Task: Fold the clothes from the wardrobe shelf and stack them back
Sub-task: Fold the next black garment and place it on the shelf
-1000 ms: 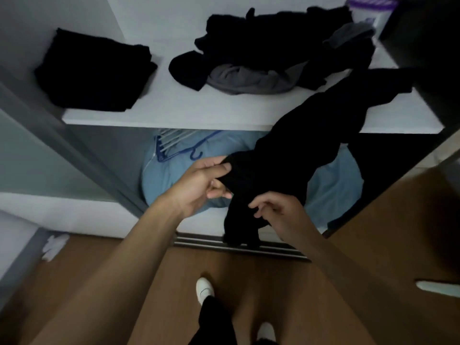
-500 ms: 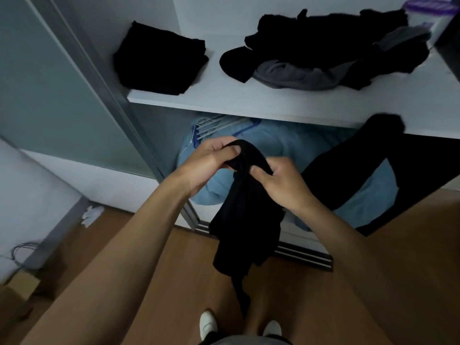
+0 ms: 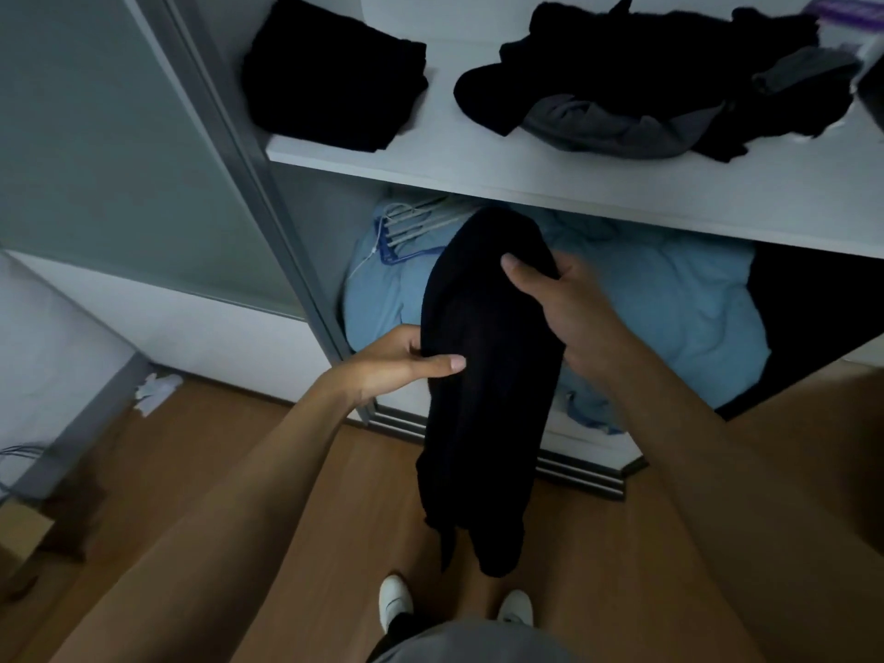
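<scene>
One folded stack sits on the shelf; a crumpled heap awaits folding. Left hand and right hand grip a black garment, apparently mid-fold.

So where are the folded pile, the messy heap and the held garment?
folded pile [image 3: 335, 74], head view, top surface.
messy heap [image 3: 631, 64], head view, black middle.
held garment [image 3: 483, 404], head view, hanging middle.

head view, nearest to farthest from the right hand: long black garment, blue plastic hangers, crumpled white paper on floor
1. long black garment, gripped by the right hand
2. blue plastic hangers, lower compartment, to the left
3. crumpled white paper, floor, far left
</scene>
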